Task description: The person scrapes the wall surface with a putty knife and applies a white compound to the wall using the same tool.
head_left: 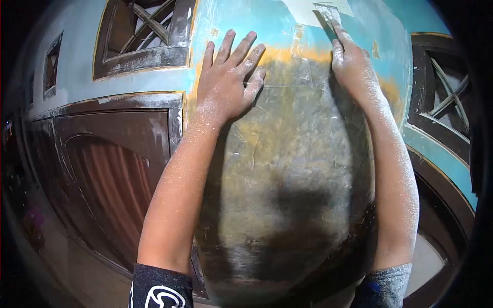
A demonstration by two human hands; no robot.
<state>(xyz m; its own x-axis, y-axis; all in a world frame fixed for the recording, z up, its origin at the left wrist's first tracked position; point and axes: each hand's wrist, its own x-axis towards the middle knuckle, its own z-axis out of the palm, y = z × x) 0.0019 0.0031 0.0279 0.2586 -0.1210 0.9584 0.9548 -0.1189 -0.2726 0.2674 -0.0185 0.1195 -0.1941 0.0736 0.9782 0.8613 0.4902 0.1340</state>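
Note:
My right hand (354, 64) is wrapped round a scraper (328, 16), whose flat blade meets the upper wall beside a patch of white filler (298, 9). White dust coats this hand and forearm. My left hand (228, 79) lies with spread fingers against the wall, where turquoise paint gives way to an orange-yellow band. Between my arms the lower wall (287, 138) is a worn, mottled grey-olive with scratches and creases. The scraper's handle is mostly hidden in my grip.
To the left are a dark wooden door (110, 123) with a reddish-brown curtain (110, 174) and a dark-framed window (149, 31) above it. Another crossed-slat window (447, 87) is at the right. Shadows of my arms and head fall on the wall.

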